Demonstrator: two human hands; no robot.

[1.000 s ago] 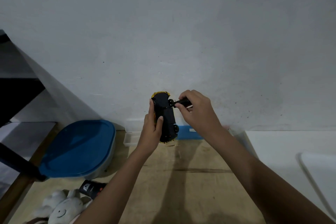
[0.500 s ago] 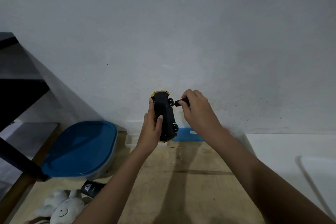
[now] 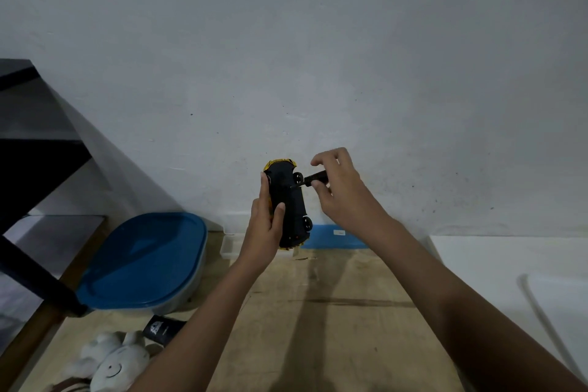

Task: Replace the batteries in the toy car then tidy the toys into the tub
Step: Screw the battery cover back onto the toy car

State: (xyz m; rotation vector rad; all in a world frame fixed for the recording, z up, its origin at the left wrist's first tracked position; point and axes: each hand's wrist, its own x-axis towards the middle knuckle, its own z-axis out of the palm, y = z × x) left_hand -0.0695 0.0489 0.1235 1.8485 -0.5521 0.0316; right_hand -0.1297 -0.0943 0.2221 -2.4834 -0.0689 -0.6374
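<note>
The main risk is the screwdriver (image 3: 313,177) tip slipping out of the screw head. The car (image 3: 288,204) is held in the air rather than braced on the table (image 3: 334,328), so any push from the side could tilt it, and the tip would then skate across the black underside or chew the screw. A loosened screw could also drop and roll away, since nothing sits under it to catch it. The car is upside down and nearly upright, nose up, well above the table and in front of the wall. The left hand (image 3: 265,232) grips it from the left, with the thumb (image 3: 280,210) pressed on the underside and the other fingers curled round the far side. The right hand (image 3: 343,194) pinches the screwdriver handle between thumb and fingers, with the index finger lifted off it. The tip touches the underside just beside the upper right wheel. Whether the tip is seated in a screw is too small to tell. The tub (image 3: 194,283), its lid on, stands well to the left, with a plush (image 3: 117,363) near it.
</note>
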